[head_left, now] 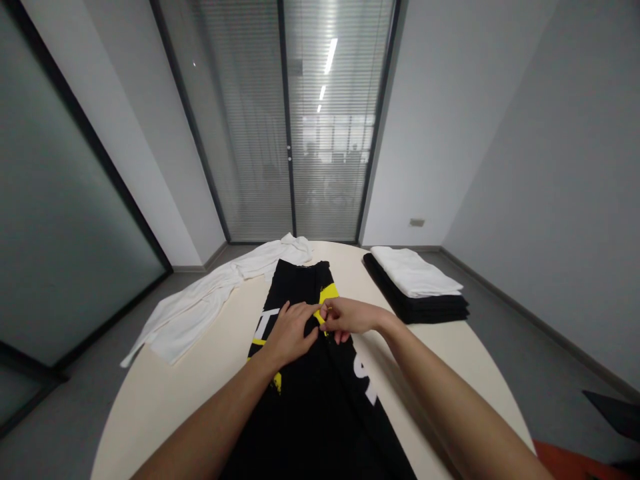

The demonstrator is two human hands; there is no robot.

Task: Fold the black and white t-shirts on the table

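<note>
A black garment (pixel 310 407) with yellow and white print lies lengthwise on the table in front of me, its sides folded inward into a long strip. Whether it is a shirt or something else, I cannot tell. My left hand (pixel 293 330) rests flat on its middle, fingers stretched toward the yellow patch. Just right of it, my right hand (pixel 345 317) has its fingers curled and pinched at the cloth by the yellow print, close to the left fingertips. The garment's near end runs out of view at the bottom.
A cream round-edged table (pixel 200 393) carries everything. On the left a white long garment (pixel 200 303) is spread out to the table's edge. At the right stands a stack of folded black clothes (pixel 430 310) with a folded white one (pixel 415 270) on top. Behind are glass panels (pixel 250 133) with blinds.
</note>
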